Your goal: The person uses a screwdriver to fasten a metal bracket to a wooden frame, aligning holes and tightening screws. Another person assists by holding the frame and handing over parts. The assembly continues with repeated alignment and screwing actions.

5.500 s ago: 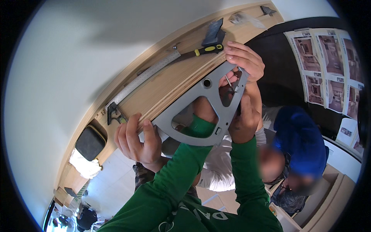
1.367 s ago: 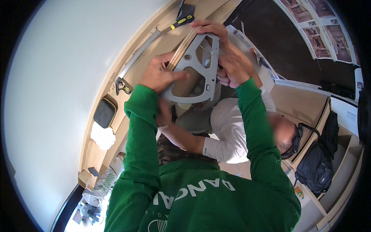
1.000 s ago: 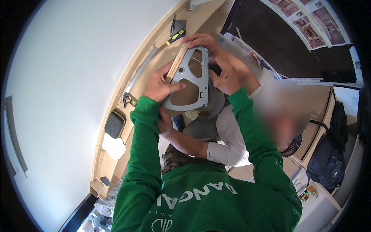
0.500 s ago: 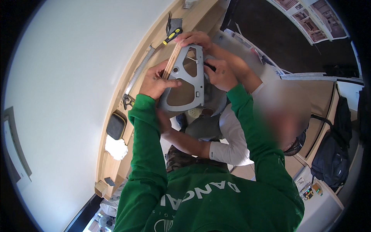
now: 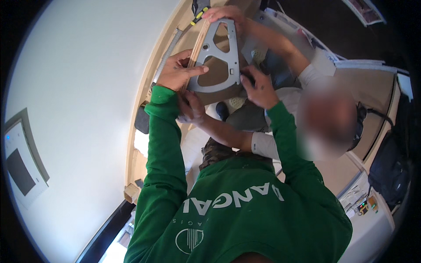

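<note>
A grey metal bracket (image 5: 233, 59) with large cut-out windows lies against a wooden board (image 5: 199, 44), whose layered edge shows on the left. My left hand (image 5: 175, 74) grips board and bracket together, thumb across the metal and fingers behind the edge. At the bracket's lower right corner, my right hand (image 5: 262, 87) is closed around a small black object (image 5: 248, 78), mostly hidden by the fingers. A co-worker's hand (image 5: 226, 15) holds the board's top end. The other co-worker hand (image 5: 191, 107) supports it from below, beneath my left wrist.
The co-worker (image 5: 223, 127) is close on the right, arms reaching around the board. Along the left wall runs a wooden ledge (image 5: 151, 72) with a yellow-and-black-handled tool (image 5: 199, 15) and a dark case (image 5: 142, 118). A black backpack (image 5: 388, 171) sits far right.
My right hand has moved down the bracket's right edge, from its upper part to the lower corner. The view has shifted, so board and bracket appear higher. My left hand keeps its grip.
</note>
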`<state>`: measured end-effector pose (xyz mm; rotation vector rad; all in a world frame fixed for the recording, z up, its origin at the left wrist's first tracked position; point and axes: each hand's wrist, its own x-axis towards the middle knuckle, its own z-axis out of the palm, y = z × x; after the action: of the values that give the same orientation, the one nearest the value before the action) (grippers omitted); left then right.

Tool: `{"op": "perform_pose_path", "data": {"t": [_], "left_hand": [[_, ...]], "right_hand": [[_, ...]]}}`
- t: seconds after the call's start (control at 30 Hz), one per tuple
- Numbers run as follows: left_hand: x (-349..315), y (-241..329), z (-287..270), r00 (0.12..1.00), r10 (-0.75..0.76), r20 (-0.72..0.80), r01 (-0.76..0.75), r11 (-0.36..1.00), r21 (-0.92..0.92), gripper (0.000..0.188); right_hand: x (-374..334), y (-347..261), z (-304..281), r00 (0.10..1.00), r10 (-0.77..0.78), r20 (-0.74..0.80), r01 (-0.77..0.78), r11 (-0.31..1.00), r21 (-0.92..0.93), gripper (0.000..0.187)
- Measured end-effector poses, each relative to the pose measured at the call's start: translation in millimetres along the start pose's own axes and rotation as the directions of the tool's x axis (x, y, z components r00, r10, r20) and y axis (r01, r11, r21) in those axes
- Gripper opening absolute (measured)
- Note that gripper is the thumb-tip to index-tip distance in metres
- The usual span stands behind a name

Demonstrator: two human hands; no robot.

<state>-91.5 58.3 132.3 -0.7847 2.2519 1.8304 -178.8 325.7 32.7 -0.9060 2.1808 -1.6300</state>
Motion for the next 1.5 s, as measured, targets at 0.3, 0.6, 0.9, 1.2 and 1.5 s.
{"op": "perform_pose_path", "data": {"t": [0.3,0.6,0.9,1.2,1.5], "left_hand": [[-16,25,3,0.993,-0.084,-0.083,0.109,0.926,0.362,0.055],[-11,39,5,0.988,-0.113,-0.103,0.149,0.855,0.496,0.033],[-11,46,9,0.99,-0.116,-0.082,0.142,0.859,0.493,0.043],[-9,40,-6,0.993,-0.083,-0.079,0.112,0.849,0.517,0.05],[-10,35,-18,0.991,0.023,-0.128,0.039,0.888,0.458,0.035]], "right_hand": [[-72,-53,49,0.997,0.034,-0.073,-0.029,0.997,0.068,0.021],[-74,-41,39,0.991,-0.029,-0.128,0.03,1.0,0.0,0.021],[-77,-33,57,0.981,0.002,-0.193,0.012,0.997,0.072,0.017],[-78,-40,60,0.99,0.026,-0.136,-0.015,0.997,0.081,0.019],[-88,-29,64,0.99,0.036,-0.139,-0.016,0.99,0.14,0.019]]}}
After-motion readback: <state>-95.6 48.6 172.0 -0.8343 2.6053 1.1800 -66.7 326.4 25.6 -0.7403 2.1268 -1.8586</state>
